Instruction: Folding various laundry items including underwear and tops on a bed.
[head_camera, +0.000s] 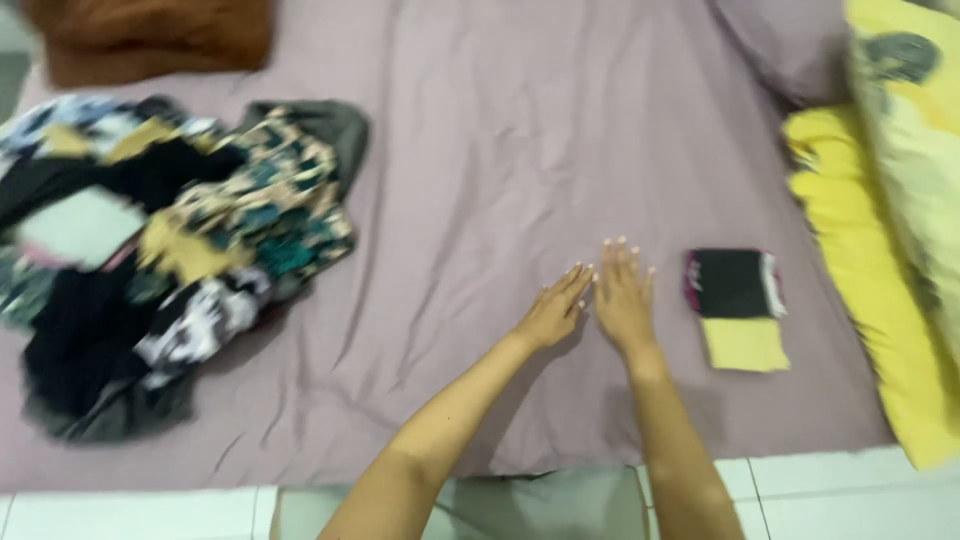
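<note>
Currently: my left hand (553, 312) and right hand (624, 300) flat on bed sheet (500, 150), fingers spread, empty. Folded stack (738, 310) just right of them. Clothes pile (160, 250) far left. Risk: sweeping right hand could topple stack.

Mauve-sheeted bed (520, 120) above white tiled floor (820, 490)
</note>
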